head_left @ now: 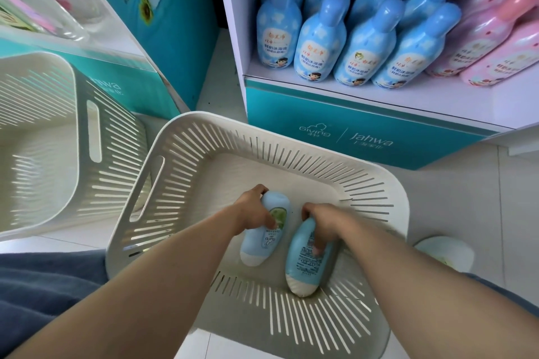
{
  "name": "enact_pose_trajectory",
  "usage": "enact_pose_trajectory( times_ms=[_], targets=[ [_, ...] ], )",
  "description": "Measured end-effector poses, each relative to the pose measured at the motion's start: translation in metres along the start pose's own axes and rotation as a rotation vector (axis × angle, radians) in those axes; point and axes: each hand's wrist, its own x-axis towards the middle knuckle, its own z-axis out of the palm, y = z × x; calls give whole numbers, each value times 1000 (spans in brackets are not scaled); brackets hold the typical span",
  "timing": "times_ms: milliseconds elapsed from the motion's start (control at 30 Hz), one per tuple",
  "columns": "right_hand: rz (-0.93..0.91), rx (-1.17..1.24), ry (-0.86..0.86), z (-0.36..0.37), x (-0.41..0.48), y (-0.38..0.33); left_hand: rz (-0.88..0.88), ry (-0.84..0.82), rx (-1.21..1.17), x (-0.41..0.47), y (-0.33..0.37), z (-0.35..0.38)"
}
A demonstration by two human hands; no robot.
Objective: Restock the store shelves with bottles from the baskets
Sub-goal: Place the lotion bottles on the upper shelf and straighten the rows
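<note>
white basket (291, 151) on pale tiled floor (519, 213), 6 o'clock from the "giving | jahwa" shelf (408, 151). inside, the left hand (253, 208) curls fingers (269, 221) round the "giving" bottle (261, 245); the right hand (323, 220) grips the other bottle (302, 271).

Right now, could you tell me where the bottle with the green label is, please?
Head view, lower centre: the green-label bottle is inside the nearer white basket, held by the left hand, left of the other blue bottle.
</note>
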Motion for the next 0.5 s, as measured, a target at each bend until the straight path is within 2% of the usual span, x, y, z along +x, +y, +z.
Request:
enact_pose_trajectory(
  times_ms=[200, 333, 500],
  targets=[
    [11, 117, 35, -5, -14, -15, 9, 23, 10, -16, 10, -16],
    [33, 103, 183, -19, -38, -22, 34, 0, 15, -40, 21, -26],
    [59, 292, 304, -40, -89, -20, 118, 29, 117, -91, 46, -48]
  ],
)
